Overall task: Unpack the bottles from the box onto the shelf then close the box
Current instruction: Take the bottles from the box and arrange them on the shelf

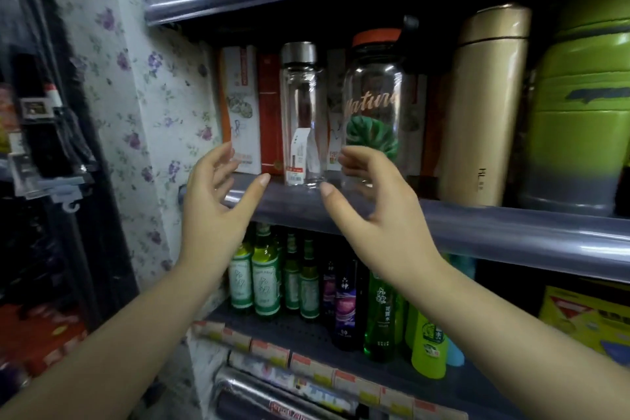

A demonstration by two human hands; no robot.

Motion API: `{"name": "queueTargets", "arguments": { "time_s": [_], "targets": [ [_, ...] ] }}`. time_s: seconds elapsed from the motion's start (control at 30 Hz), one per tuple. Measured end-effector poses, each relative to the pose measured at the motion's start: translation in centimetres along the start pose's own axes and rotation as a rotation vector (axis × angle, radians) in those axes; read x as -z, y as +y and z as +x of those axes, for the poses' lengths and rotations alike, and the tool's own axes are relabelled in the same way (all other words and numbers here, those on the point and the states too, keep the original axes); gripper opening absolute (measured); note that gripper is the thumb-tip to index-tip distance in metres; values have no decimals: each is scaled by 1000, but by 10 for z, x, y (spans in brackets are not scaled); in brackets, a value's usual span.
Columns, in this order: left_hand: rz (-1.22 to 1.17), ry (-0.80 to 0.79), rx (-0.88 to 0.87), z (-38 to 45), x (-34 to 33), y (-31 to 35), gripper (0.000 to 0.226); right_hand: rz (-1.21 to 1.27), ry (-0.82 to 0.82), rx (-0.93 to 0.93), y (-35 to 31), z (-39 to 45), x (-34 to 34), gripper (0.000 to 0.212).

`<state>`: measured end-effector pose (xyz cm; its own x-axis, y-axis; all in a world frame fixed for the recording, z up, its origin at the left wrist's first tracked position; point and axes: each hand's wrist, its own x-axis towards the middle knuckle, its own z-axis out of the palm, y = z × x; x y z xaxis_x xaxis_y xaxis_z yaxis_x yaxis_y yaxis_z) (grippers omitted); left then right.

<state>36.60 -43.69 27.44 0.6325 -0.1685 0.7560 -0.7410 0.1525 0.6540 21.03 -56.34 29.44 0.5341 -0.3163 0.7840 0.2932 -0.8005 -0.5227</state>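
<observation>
A slim clear glass bottle (301, 112) with a silver cap stands upright near the front edge of the grey shelf (477, 225). Right beside it stands a wider clear bottle (373, 102) with an orange lid and a green leaf print. My left hand (218, 201) and my right hand (371, 201) hover in front of the shelf edge, one on each side of the slim bottle, fingers spread, touching neither bottle. No shipping box is in view.
Cardboard cartons (240, 106) stand behind the bottles. A gold flask (484, 106) and a green jug (579, 112) fill the shelf's right. Green and purple bottles (266, 276) crowd the shelf below. A floral wall (136, 95) closes the left.
</observation>
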Motion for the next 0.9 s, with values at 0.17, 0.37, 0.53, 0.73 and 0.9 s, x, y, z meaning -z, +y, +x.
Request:
{"name": "queueTargets", "arguments": {
  "time_s": [0.17, 0.37, 0.53, 0.73, 0.9],
  "targets": [
    [84, 62, 32, -39, 48, -14, 60, 305, -162, -50, 11, -16, -50, 42],
    [304, 205, 199, -131, 122, -43, 55, 659, -378, -156, 21, -66, -135, 38],
    [397, 404, 402, -240, 168, -53, 45, 730, -654, -181, 17, -141, -200, 43],
    [508, 609, 649, -368, 194, -57, 46, 740, -938, -277, 17, -255, -251, 43],
    [528, 670, 847, -466, 197, -70, 50, 698, -1091, -407, 36, -347, -261, 36]
  ]
}}
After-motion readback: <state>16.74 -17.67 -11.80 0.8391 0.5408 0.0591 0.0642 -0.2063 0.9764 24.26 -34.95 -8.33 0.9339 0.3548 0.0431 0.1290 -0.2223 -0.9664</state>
